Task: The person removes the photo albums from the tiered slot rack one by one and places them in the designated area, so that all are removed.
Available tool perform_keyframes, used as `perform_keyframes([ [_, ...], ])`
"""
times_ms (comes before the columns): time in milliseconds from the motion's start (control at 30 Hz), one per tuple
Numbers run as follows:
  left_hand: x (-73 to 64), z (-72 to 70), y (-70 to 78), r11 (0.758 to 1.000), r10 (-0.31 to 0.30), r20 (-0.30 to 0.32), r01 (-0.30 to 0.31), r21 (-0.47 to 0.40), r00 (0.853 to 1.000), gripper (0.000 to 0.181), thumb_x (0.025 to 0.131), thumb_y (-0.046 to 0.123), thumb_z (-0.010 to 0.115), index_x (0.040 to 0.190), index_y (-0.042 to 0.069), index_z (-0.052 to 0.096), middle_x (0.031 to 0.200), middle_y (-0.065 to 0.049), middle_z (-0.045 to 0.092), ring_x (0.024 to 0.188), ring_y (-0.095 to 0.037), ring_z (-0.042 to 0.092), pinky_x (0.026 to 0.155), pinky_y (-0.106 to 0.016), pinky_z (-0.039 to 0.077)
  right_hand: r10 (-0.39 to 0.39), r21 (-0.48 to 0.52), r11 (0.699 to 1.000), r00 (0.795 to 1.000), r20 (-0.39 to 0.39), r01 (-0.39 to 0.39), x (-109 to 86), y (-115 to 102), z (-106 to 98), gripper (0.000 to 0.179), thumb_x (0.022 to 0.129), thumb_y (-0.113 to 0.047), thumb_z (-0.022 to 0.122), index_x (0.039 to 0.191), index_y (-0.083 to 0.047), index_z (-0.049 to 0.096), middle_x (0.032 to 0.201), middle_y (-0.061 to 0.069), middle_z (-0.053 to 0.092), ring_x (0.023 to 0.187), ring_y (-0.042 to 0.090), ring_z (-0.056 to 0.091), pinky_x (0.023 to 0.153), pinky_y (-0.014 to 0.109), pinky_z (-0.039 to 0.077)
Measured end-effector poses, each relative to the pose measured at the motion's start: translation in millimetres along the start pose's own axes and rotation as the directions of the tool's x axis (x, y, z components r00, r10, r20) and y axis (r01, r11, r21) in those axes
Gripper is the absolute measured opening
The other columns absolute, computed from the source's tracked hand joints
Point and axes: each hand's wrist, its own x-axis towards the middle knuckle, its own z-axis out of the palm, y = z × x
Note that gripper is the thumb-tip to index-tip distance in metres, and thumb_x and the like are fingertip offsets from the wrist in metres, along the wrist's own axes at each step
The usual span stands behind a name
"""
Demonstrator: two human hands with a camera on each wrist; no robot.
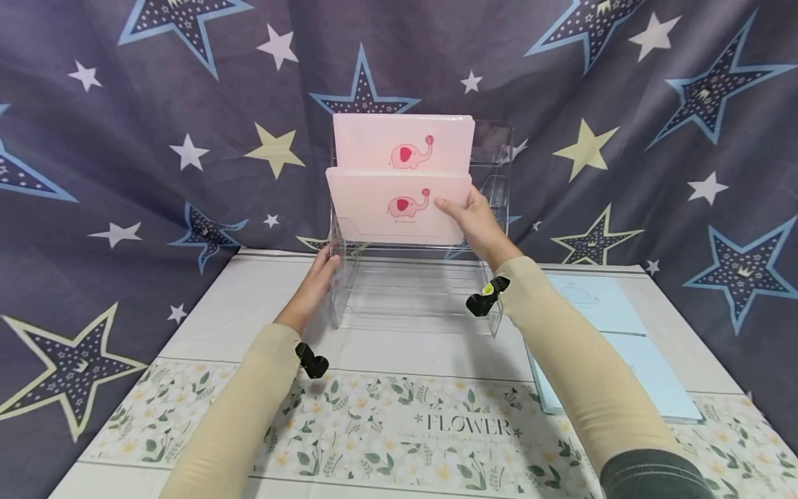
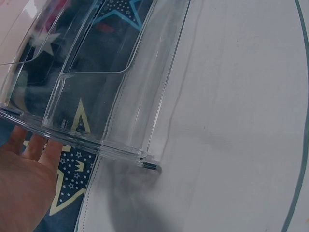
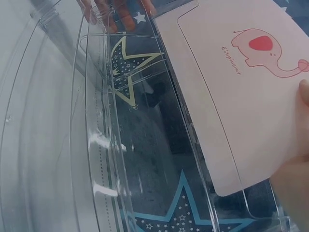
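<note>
A clear plastic tiered rack (image 1: pixel 411 322) stands on the table. My right hand (image 1: pixel 483 225) pinches the right edge of a pink elephant notebook (image 1: pixel 364 208), thumb on its front cover. That notebook sits in a middle tier, its lower edge behind the clear front lip, as the right wrist view also shows. Behind and above it, another pink elephant notebook (image 1: pixel 368 142) stands in the top tier. My left hand (image 1: pixel 314 281) touches the rack's left side; in the left wrist view its fingers (image 2: pixel 36 147) reach straight to the side panel.
Two pale blue stacks lie at the right, partly behind my right forearm: a farther blue notebook (image 1: pixel 607 312) and a nearer one (image 1: pixel 661 381). A floral cloth (image 1: pixel 368 430) covers the table (image 1: pixel 280 270). A dark star-patterned curtain (image 1: pixel 218 173) hangs close behind the rack.
</note>
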Motion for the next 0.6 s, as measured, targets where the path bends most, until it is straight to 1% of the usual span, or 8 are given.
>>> perform_keyframes([
  [167,-0.5,-0.2,0.0,1.0,-0.002,0.005,0.002,-0.002,1.0,0.06,0.109,0.046,0.03,0.163,0.026,0.011,0.166,-0.01,0.014,0.151,-0.032,0.014,0.117,-0.061,0.016,-0.007,0.004,1.0,1.0,-0.014,0.007,-2.7,-2.7,0.9,0.041,0.098,-0.017,0.068,0.134,-0.009,0.051,0.122,0.013,0.065,0.099,0.023,0.067,0.087,0.039,0.056],
  [333,-1.0,0.1,2.4,1.0,-0.001,0.01,0.001,-0.017,1.0,0.06,0.109,0.043,0.03,0.163,0.024,0.01,0.167,-0.012,0.01,0.152,-0.032,0.012,0.118,-0.061,0.015,-0.051,0.04,0.998,0.998,-0.033,0.052,-4.3,-11.0,0.4,0.041,0.098,-0.014,0.068,0.135,-0.009,0.05,0.122,0.014,0.063,0.101,0.026,0.068,0.085,0.042,0.058],
  [367,-1.3,0.2,4.3,1.0,-0.007,0.013,0.008,-0.026,1.0,0.06,0.11,0.042,0.031,0.163,0.024,0.011,0.167,-0.012,0.01,0.151,-0.032,0.012,0.118,-0.06,0.015,-0.06,0.041,0.997,0.998,-0.036,0.061,-4.3,-13.2,-0.2,0.042,0.098,-0.014,0.068,0.135,-0.01,0.05,0.123,0.013,0.063,0.102,0.027,0.068,0.085,0.043,0.058],
  [433,-5.9,1.1,13.6,0.999,-0.016,0.02,0.016,-0.029,1.0,0.058,0.11,0.037,0.031,0.163,0.02,0.011,0.166,-0.014,0.01,0.151,-0.033,0.012,0.118,-0.06,0.015,-0.075,0.053,0.996,0.996,-0.039,0.077,-4.2,-17.4,-1.7,0.042,0.098,-0.013,0.068,0.135,-0.01,0.05,0.123,0.014,0.062,0.103,0.027,0.067,0.086,0.044,0.058],
  [567,-16.0,3.2,31.7,0.999,-0.026,0.034,0.027,-0.032,0.999,0.057,0.111,0.029,0.029,0.162,0.014,0.01,0.165,-0.018,0.01,0.151,-0.036,0.012,0.118,-0.059,0.018,-0.107,0.05,0.993,0.994,-0.038,0.109,-4.7,-24.2,-5.8,0.04,0.097,-0.012,0.068,0.134,-0.009,0.052,0.123,0.014,0.062,0.103,0.027,0.067,0.086,0.042,0.058],
  [600,-15.8,3.3,31.5,0.999,-0.023,0.034,0.024,-0.032,0.999,0.057,0.111,0.029,0.029,0.162,0.014,0.01,0.165,-0.018,0.01,0.151,-0.035,0.012,0.118,-0.058,0.018,-0.112,0.057,0.992,0.993,-0.038,0.114,-5.2,-26.0,-6.8,0.04,0.097,-0.012,0.068,0.134,-0.009,0.053,0.123,0.014,0.062,0.103,0.027,0.067,0.086,0.041,0.058],
])
